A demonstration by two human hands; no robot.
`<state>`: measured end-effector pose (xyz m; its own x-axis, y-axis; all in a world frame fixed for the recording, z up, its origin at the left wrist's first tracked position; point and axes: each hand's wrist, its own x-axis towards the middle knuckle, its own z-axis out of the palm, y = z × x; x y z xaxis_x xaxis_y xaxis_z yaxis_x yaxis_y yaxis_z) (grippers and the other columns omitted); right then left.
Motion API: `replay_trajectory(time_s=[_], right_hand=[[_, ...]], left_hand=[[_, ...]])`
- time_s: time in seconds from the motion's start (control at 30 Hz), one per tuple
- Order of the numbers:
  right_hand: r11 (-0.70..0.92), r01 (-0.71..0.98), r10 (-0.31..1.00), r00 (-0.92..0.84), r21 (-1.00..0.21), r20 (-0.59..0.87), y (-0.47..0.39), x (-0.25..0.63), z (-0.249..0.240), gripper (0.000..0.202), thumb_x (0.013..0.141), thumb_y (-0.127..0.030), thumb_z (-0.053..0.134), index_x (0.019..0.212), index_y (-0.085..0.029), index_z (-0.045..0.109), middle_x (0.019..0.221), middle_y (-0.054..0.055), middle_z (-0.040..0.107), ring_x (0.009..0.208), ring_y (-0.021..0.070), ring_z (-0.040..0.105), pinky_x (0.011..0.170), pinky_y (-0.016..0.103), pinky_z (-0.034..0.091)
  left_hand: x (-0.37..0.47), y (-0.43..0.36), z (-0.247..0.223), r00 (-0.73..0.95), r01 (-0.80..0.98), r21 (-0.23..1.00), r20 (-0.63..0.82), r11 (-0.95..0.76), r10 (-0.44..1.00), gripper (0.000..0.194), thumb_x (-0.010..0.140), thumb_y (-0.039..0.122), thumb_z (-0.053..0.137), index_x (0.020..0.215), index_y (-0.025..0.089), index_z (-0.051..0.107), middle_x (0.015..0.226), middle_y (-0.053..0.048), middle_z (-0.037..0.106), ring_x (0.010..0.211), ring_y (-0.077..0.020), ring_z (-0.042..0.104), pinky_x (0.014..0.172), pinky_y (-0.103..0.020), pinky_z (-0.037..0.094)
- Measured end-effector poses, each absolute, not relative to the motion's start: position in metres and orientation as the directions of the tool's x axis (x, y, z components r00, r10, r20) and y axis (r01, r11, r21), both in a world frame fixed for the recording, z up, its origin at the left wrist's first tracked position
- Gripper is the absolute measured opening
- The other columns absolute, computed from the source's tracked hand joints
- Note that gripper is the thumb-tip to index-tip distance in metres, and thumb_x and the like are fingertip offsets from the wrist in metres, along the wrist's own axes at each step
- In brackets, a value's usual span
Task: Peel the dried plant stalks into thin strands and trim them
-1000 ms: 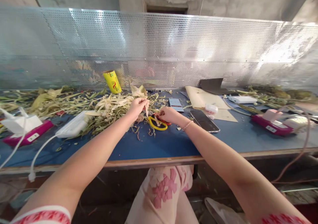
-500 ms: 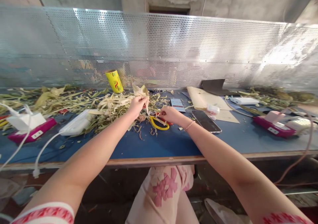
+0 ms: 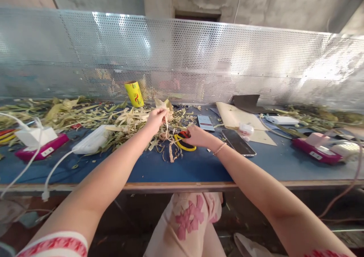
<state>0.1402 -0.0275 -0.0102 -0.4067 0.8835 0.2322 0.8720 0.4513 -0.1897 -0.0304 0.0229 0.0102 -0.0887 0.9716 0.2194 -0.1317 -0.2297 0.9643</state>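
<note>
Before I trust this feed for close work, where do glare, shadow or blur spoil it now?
Head view: bright glare washes out the right of the perforated screen; head view: below the blue table, the floor is mostly dark; head view: fine detail looks soft on the pale strip below the left hand; head view: blocky pixelation masks a screen patch.

The blue tabletop point(image 3: 173, 175) leaves you passage front and centre; heaped leaf strips point(image 3: 129, 117) block your left, a dark smartphone point(image 3: 238, 142) your right, a perforated metal screen point(image 3: 196, 59) straight ahead.
</note>
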Motion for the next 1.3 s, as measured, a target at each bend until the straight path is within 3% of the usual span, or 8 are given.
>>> replay_trajectory(time_s=[0.1,0.2,0.43,0.7,0.93,1.1,1.3], right_hand=[[0.391,0.917,0.919,-0.385,-0.081,0.079,-0.027,0.138,-0.011,0.022,0.071,-0.03,0.054,0.08,-0.011,0.061,0.079,0.013,0.066,0.068,0.0204,0.06,0.054,0.025,0.038],[0.373,0.927,0.927,-0.371,-0.036,0.055,-0.027,0.133,-0.013,0.019,0.071,-0.025,0.052,0.079,-0.011,0.063,0.081,0.015,0.067,0.071,0.0227,0.063,0.054,0.025,0.038],[0.303,0.948,0.953,-0.304,-0.095,0.009,-0.026,0.142,-0.005,0.019,0.076,-0.021,0.046,0.077,-0.011,0.062,0.087,0.019,0.068,0.082,0.026,0.064,0.059,0.026,0.04],[0.234,0.932,0.961,-0.179,-0.278,0.209,-0.01,0.161,-0.006,0.026,0.076,-0.024,0.048,0.098,-0.011,0.052,0.092,0.016,0.065,0.082,0.0238,0.061,0.058,0.025,0.038],[0.38,0.897,0.907,-0.316,-0.223,0.278,-0.019,0.167,0.001,0.056,0.072,-0.062,0.049,0.1,-0.013,0.05,0.091,0.015,0.063,0.084,0.027,0.06,0.062,0.028,0.039],[0.398,0.896,0.898,-0.336,-0.197,0.284,-0.022,0.166,0.002,0.058,0.074,-0.066,0.043,0.098,-0.014,0.051,0.086,0.013,0.065,0.082,0.0258,0.06,0.062,0.028,0.039],[0.409,0.896,0.884,-0.34,-0.174,0.322,-0.022,0.169,0.004,0.052,0.078,-0.062,0.042,0.095,-0.014,0.053,0.086,0.012,0.065,0.079,0.024,0.06,0.061,0.027,0.037]], left_hand=[[-0.029,0.023,0.008,-0.062,-0.129,0.961,0.24,-0.246,0.969,0.013,0.064,0.018,0.065,0.062,0.014,0.053,0.054,0.003,0.053,0.049,-0.0069,0.05,0.055,-0.023,0.044],[-0.03,0.024,0.007,-0.068,-0.11,0.961,0.246,-0.252,0.967,0.009,0.065,0.015,0.062,0.061,0.014,0.054,0.053,0.003,0.054,0.048,-0.0074,0.05,0.054,-0.023,0.044],[-0.038,0.032,0.006,-0.097,-0.155,0.955,0.239,-0.252,0.966,0.012,0.06,0.018,0.066,0.064,0.014,0.055,0.059,0.001,0.058,0.055,-0.0088,0.055,0.054,-0.022,0.044],[-0.052,0.039,0.009,-0.216,-0.042,0.911,0.393,-0.411,0.894,0.01,0.061,0.02,0.063,0.068,0.015,0.06,0.063,0.002,0.058,0.057,-0.0071,0.051,0.057,-0.019,0.041],[-0.06,0.039,0.019,-0.192,0.085,0.886,0.463,-0.455,0.865,0.012,0.059,0.021,0.066,0.069,0.015,0.063,0.07,-0.001,0.064,0.068,-0.0122,0.056,0.07,-0.025,0.043],[-0.064,0.04,0.021,-0.089,0.143,0.871,0.484,-0.47,0.871,0.015,0.056,0.022,0.07,0.068,0.015,0.065,0.069,-0.002,0.065,0.07,-0.0139,0.057,0.075,-0.029,0.043],[-0.064,0.037,0.021,0.073,0.218,0.895,0.382,-0.388,0.921,0.018,0.054,0.026,0.072,0.067,0.015,0.067,0.073,-0.003,0.066,0.074,-0.0146,0.057,0.081,-0.032,0.041]])
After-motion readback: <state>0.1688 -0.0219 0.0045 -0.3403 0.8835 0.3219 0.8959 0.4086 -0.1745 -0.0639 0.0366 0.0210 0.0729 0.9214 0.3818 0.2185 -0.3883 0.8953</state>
